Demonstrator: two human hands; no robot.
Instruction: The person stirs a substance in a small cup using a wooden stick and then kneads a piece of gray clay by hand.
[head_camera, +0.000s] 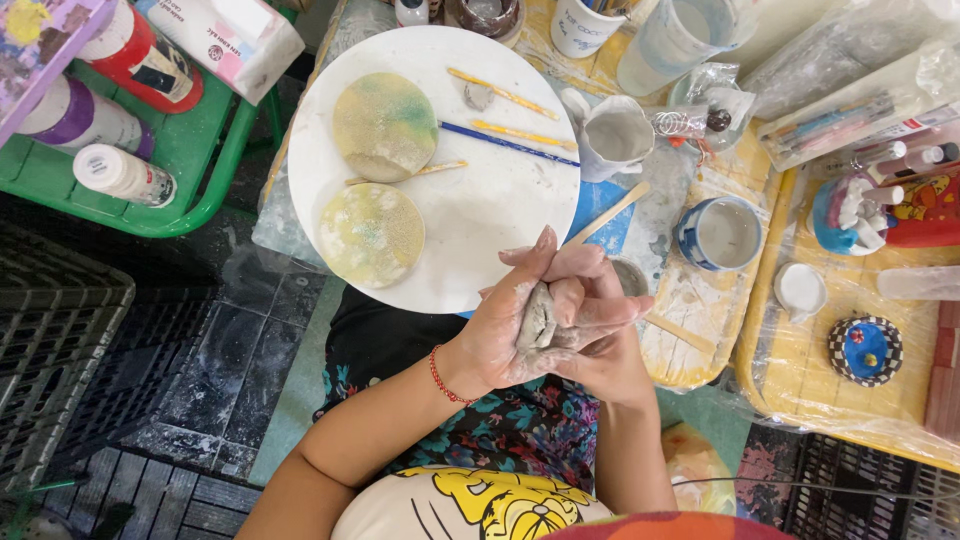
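A messy craft table (700, 300) holds a big white round board (480, 210) above a dark tiled floor. Just below the board, the left hand (500, 330) and right hand (600, 330) press together around a grey clay lump (538, 318), fingers closed on it.

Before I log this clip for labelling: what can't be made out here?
- Head view: the clay lump is mostly wrapped by the left hand and right hand; its full shape is hidden.
- The white jug is cut off by the top edge.
- The paint bottles in the green tray are partly cut off at the left.
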